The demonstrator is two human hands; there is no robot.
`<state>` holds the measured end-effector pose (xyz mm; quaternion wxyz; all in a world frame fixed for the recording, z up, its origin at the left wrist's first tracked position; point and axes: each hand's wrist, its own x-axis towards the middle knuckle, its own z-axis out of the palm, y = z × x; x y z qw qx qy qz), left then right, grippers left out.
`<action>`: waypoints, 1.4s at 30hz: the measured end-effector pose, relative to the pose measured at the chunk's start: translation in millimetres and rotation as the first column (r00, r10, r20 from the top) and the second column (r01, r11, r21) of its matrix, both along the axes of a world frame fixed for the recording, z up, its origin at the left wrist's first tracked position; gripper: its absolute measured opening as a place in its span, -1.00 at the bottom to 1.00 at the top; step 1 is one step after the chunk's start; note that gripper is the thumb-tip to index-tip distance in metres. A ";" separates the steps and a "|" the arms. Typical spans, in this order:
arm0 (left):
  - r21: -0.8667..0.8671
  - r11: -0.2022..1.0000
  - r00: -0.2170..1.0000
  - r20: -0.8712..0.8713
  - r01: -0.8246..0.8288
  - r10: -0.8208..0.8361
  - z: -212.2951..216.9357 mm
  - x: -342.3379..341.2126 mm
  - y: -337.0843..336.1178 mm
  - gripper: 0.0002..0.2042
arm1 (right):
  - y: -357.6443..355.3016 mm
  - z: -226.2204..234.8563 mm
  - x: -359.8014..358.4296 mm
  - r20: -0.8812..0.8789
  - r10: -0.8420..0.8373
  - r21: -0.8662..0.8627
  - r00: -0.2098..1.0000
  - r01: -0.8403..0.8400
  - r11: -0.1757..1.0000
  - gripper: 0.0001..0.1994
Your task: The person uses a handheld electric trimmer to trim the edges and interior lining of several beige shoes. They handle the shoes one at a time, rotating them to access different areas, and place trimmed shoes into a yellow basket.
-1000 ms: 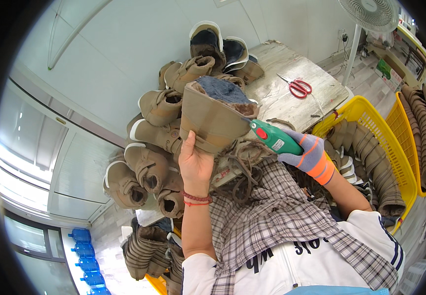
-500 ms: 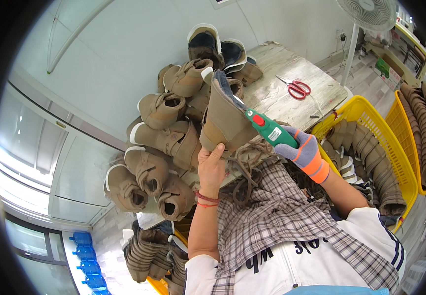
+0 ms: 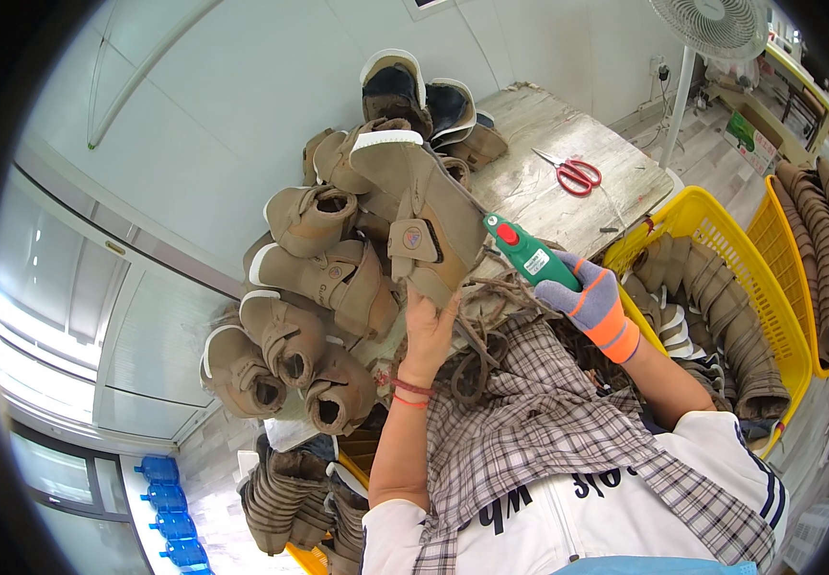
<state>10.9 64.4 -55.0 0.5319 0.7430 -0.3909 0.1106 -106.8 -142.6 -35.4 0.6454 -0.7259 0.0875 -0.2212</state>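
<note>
My left hand (image 3: 428,331) grips the lower end of a brown shoe upper (image 3: 443,201) with a white stitched edge, a strap and a round emblem. The upper stands raised over the table, its emblem side toward me. My right hand (image 3: 587,299), in a grey and orange glove, is wrapped round a green handheld electric trimmer (image 3: 526,257) with a red switch. The trimmer's tip meets the upper's right edge, where its blade is mostly hidden. Loose brown strips (image 3: 476,359) hang below the upper, by my lap.
More shoe uppers (image 3: 323,273) are heaped on the table's left. Red-handled scissors (image 3: 577,176) lie on the worn tabletop (image 3: 529,129). At right, a yellow basket (image 3: 783,316) holds stacked uppers; another yellow crate (image 3: 769,225) stands beyond. A white fan (image 3: 711,24) stands at the back.
My left hand has turned the upper, bringing its strap and emblem into sight and its white edge to the upper left. The trimmer has barely moved.
</note>
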 end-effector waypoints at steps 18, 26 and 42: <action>0.410 0.912 0.957 0.254 0.023 -0.138 -24.6 -29.2 12.4 -0.64 | -10.7 24.4 -1.5 -0.081 0.037 0.319 0.996 -0.009 0.948 -0.67; -0.057 0.938 0.935 0.081 -0.342 0.346 32.7 22.4 44.9 -0.61 | -43.0 -3.1 3.1 -0.080 -0.133 0.248 0.988 0.149 0.957 -0.70; -0.098 0.806 0.737 -0.479 -0.584 0.477 29.0 224.5 77.1 -0.28 | -71.5 -49.4 7.8 -0.173 -0.164 0.317 0.971 0.213 0.924 -0.68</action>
